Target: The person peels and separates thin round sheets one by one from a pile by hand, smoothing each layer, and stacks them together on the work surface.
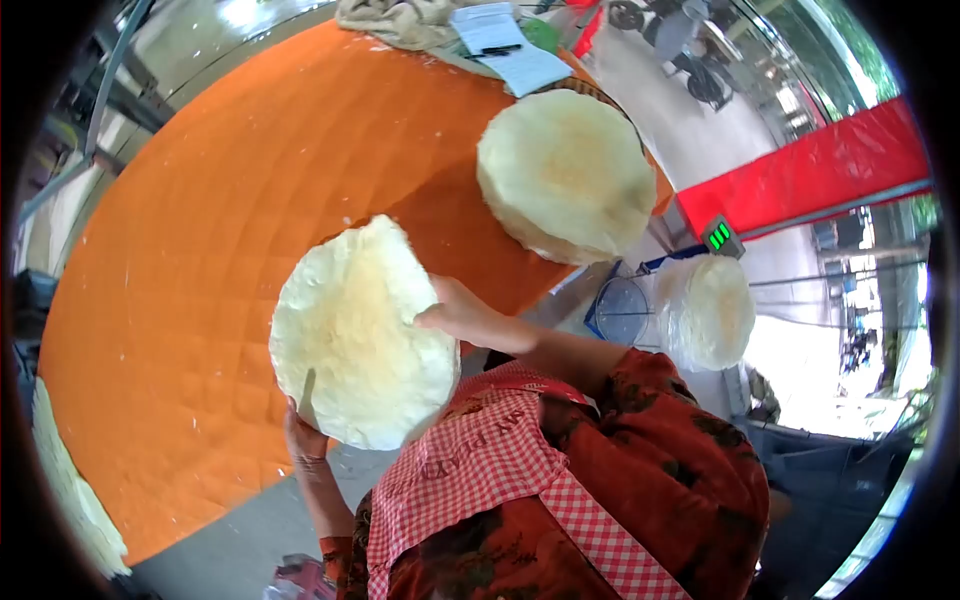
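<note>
Between my two hands is a large, round, cream-coloured flatbread-like disc (365, 335) with a wavy rim and a faint tan middle. It is tilted over the near edge of the orange table. My right hand (462, 312) grips its right rim, thumb on top and the other fingers underneath. My left hand (305, 437) holds the lower left rim, its thumb upright against the upper face. I cannot tell whether this is one disc or several together. To the upper right, a thick stack of similar discs (568, 170) rests on the table.
The orange-covered table (200, 230) fills the left and middle. At its far edge lie a paper sheet (515, 50) with a black pen (495, 50) and a crumpled cloth (400, 22). More discs in clear plastic (712, 312) stand to the right, by a red barrier (810, 165).
</note>
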Tool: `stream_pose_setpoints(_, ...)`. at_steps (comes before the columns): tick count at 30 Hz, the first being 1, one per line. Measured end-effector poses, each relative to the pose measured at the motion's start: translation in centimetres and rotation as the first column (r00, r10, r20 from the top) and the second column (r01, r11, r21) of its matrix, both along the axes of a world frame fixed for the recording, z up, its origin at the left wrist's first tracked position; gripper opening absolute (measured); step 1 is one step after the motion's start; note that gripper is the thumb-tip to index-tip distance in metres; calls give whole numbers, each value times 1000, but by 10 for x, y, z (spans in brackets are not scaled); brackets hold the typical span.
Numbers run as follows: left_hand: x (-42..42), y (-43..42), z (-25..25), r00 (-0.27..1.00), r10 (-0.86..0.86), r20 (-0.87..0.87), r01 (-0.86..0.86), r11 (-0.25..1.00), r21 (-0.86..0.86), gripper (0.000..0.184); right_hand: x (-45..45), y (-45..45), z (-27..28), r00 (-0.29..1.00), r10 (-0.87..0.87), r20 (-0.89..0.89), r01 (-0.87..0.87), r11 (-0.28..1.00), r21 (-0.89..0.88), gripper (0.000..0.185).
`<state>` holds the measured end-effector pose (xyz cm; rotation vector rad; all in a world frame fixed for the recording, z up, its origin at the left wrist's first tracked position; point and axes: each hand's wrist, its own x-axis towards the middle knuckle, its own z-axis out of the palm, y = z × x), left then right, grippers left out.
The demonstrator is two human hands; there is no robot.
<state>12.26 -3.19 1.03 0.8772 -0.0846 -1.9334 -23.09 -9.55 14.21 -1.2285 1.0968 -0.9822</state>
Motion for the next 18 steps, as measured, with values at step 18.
stream_pose_setpoints(18, -362, -155, 154, 870, -37, 491, 245, 897, -368, 40, -391, -22, 97, 913, -361, 188, 381, 920, -86, 45)
